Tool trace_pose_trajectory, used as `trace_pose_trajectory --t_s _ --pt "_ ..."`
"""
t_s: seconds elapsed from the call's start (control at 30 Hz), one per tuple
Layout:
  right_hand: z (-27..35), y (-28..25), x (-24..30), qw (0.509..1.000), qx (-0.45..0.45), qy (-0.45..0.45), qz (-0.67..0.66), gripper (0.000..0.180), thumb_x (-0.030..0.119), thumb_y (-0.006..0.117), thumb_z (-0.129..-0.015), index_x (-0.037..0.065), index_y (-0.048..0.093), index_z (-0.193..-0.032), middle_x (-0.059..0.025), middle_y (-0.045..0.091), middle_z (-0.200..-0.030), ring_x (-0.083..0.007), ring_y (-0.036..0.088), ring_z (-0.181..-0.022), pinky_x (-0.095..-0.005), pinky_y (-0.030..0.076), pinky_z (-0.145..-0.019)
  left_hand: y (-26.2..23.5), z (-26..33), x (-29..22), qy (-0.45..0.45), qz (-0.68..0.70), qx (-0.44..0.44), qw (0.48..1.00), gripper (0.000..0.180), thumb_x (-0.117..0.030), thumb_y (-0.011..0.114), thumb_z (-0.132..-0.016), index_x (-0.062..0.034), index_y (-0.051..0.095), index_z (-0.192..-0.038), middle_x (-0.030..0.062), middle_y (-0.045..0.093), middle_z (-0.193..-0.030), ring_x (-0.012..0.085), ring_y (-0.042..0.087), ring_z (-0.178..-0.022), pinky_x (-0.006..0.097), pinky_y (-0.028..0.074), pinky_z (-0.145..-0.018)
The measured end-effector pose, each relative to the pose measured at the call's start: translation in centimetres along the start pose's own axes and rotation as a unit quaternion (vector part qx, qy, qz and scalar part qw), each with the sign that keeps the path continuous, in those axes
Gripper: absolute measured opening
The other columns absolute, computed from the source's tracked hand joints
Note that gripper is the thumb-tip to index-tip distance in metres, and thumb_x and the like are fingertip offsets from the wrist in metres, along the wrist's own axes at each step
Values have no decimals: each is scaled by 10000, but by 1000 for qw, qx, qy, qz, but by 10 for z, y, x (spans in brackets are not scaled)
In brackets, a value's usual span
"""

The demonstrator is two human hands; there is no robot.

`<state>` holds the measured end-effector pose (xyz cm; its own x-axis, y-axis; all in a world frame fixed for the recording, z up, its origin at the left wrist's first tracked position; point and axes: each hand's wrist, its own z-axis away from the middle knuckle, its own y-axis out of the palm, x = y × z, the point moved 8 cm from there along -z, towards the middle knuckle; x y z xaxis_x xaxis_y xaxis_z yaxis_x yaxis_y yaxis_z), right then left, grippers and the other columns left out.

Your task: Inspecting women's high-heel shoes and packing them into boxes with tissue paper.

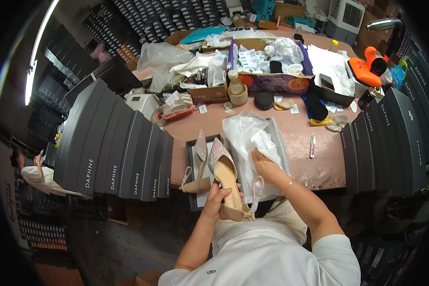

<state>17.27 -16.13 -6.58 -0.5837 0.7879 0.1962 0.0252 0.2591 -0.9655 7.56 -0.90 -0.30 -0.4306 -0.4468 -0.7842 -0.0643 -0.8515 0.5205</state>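
My left hand [216, 202] is closed around the heel half of a glittery, pointed-toe shoe [222, 164] with a beige insole and an ankle strap. It is held tilted, toe away from me, over the left part of an open dark shoebox. The matching shoe [201, 147] lies in that shoebox [189, 151]. To the right, white tissue paper [238, 136] spreads over another open grey box part [280, 143]. My right hand [268, 168] has its fingers bent on a crumpled piece of the tissue; its fingertips are partly hidden.
Stacks of dark shoeboxes flank the table at left [105, 143] and right [391, 138]. Small thread snips [312, 147] lie to the right. Farther back are a purple carton [271, 83] of paper, a bottle [235, 83], a round black tin [264, 100] and an orange device [367, 71].
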Motion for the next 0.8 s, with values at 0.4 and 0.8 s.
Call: trace_pose_trajectory --t_s 0.4,0.8 --pt "-36 -93 111 850 -90 -39 -517 702 437 488 -946 -167 361 -1280 -391 419 -1228 -496 396 -1187 -457 314 -1034 16 10 42 118 -112 -63 985 638 -438 292 -1031 -62 92 -1507 140 214 -1510 245 210 -1402 348 198 -1141" --pt "-20 -96 138 853 -123 -78 -501 770 436 520 -921 -106 267 -1405 -342 341 -1391 -438 321 -1320 -436 246 -1106 -22 -40 -39 96 14 -150 984 429 -366 448 -988 -58 415 -1285 124 581 -1003 246 621 -895 381 529 -777"
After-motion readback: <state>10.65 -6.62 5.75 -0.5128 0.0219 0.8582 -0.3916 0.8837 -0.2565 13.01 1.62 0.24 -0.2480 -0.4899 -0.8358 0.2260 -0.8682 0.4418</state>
